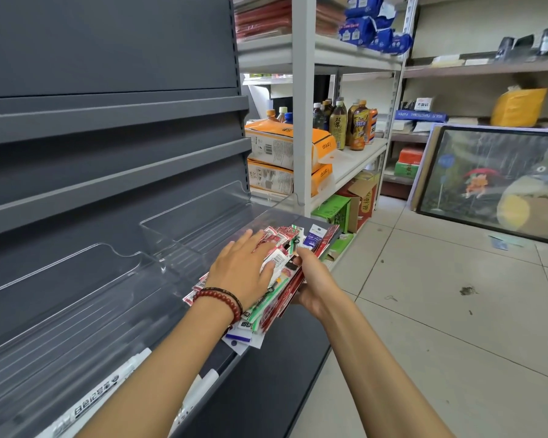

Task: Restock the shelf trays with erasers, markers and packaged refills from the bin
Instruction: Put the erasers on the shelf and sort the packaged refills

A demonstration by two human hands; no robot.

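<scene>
Red-and-white packets (277, 233) lay under the left hand's (244, 267) straight, slightly spread fingers; the right hand (314, 282) clamped the stack's edge, thumb on top.

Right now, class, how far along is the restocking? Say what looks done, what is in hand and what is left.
Done: markers already lie in the near tray. In hand: a stack of refill packs, left hand flat on top, right hand gripping its edge. Left: seating the packs in a tray; the far tray shows no stock, and no erasers or bin are in view.
</scene>
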